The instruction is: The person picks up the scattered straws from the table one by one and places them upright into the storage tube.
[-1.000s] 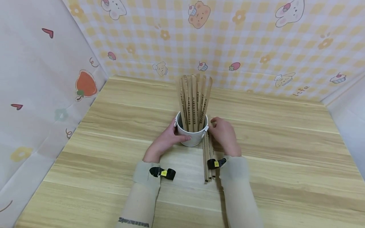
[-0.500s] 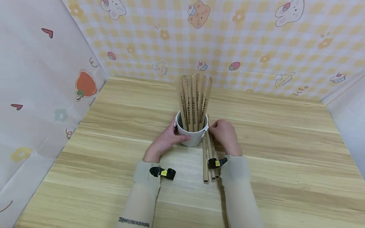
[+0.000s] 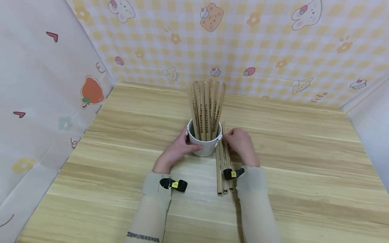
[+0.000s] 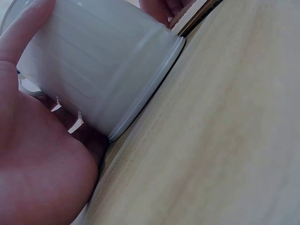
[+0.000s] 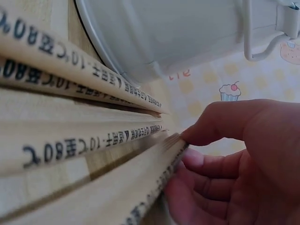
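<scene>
A small white bucket (image 3: pixel 209 148) stands upright on the table, with several straws in printed brown paper wrappers (image 3: pixel 206 109) fanned out inside it. My left hand (image 3: pixel 177 148) holds the bucket from the left, thumb across the front; in the left wrist view the bucket's wall (image 4: pixel 108 61) sits against the palm side. Just right of the bucket, a few more wrapped straws (image 3: pixel 220 168) lie side by side, pointing toward me. My right hand (image 3: pixel 241 143) is at these; in the right wrist view its thumb and fingers pinch the outermost wrapped straw (image 5: pixel 154 171).
The wood-grain table (image 3: pixel 304 162) extends to both sides. A checked cloth backdrop (image 3: pixel 234 44) with cartoon prints rises behind, and a white printed cloth (image 3: pixel 39 84) hangs on the left. A bucket handle ear (image 5: pixel 248 33) faces the right hand.
My right hand has closed its fingers on a straw and shifted slightly right and toward me. The loose straws have spread a little apart. Left hand and bucket stay put.
</scene>
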A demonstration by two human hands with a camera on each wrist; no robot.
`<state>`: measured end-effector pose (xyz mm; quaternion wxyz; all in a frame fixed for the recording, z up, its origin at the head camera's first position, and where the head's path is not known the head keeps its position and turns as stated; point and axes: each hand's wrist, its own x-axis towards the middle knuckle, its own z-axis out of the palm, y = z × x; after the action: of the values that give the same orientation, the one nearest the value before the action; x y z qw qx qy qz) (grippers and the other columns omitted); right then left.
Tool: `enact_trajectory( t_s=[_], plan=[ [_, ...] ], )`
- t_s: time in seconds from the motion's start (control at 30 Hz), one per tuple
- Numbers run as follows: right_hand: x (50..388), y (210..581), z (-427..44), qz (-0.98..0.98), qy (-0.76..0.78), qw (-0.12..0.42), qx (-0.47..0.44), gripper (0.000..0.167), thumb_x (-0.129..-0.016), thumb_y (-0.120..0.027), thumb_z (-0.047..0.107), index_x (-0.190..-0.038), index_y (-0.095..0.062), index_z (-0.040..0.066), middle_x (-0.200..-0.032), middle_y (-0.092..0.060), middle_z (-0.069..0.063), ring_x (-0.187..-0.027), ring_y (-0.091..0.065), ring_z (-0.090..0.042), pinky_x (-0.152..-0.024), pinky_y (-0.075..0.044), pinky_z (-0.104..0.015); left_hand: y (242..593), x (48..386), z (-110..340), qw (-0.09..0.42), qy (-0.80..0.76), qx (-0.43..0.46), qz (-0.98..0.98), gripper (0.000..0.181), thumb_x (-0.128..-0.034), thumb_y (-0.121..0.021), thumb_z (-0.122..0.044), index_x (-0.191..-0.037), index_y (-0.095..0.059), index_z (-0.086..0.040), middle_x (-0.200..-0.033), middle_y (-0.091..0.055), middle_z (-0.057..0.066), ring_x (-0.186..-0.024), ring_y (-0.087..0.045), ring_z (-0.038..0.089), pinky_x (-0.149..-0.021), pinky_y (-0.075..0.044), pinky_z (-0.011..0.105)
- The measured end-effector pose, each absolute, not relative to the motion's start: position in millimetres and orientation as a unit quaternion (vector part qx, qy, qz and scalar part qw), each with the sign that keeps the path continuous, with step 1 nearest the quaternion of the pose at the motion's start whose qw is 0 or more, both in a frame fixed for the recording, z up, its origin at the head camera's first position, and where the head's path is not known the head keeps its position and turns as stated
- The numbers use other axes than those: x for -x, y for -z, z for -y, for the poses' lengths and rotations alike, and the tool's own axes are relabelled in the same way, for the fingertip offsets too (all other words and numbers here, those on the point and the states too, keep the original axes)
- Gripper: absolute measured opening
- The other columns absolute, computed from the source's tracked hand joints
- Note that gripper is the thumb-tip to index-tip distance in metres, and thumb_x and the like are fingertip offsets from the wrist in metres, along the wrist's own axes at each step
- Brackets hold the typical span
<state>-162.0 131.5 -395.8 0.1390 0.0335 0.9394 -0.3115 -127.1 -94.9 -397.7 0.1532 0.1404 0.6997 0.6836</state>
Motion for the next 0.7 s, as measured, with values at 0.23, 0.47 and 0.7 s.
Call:
enact_trajectory(
  t_s=[0.23, 0.47, 0.7],
  plan=[
    [163.3, 391.9, -134.7, -0.933, 0.347, 0.084, -0.047, 0.022, -0.081, -0.046, 0.024, -0.093, -0.055, 0.007, -0.078, -0.058, -0.007, -0.060, -0.055, -0.019, -0.055, -0.044, -0.030, 396.8, 127.0, 95.3, 0.165, -0.688, -0.130, -0.695, 0.096, -0.0703, -0.073, -0.008, -0.143, -0.009, -0.018, -0.136, -0.032, 0.011, -0.122, -0.034, 0.027, -0.102, -0.027, 0.038],
    [166.8, 384.2, -132.6, -0.914, 0.403, -0.010, -0.032, 0.028, -0.084, -0.050, 0.027, -0.101, -0.058, 0.007, -0.081, -0.062, -0.004, -0.055, -0.057, -0.018, -0.051, -0.046, -0.030, 396.3, 127.5, 96.1, 0.164, -0.688, -0.125, -0.696, 0.096, -0.0702, -0.073, -0.008, -0.142, -0.010, -0.017, -0.136, -0.032, 0.011, -0.122, -0.034, 0.026, -0.102, -0.027, 0.037],
    [161.2, 363.6, -127.2, -0.868, 0.477, -0.138, -0.020, 0.027, -0.085, -0.056, 0.024, -0.107, -0.060, 0.009, -0.084, -0.064, -0.003, -0.060, -0.058, -0.017, -0.046, -0.049, -0.025, 397.6, 127.4, 95.5, 0.169, -0.691, -0.124, -0.692, 0.095, -0.0708, -0.073, -0.009, -0.142, -0.012, -0.018, -0.136, -0.033, 0.008, -0.122, -0.034, 0.023, -0.102, -0.027, 0.035]
  ],
)
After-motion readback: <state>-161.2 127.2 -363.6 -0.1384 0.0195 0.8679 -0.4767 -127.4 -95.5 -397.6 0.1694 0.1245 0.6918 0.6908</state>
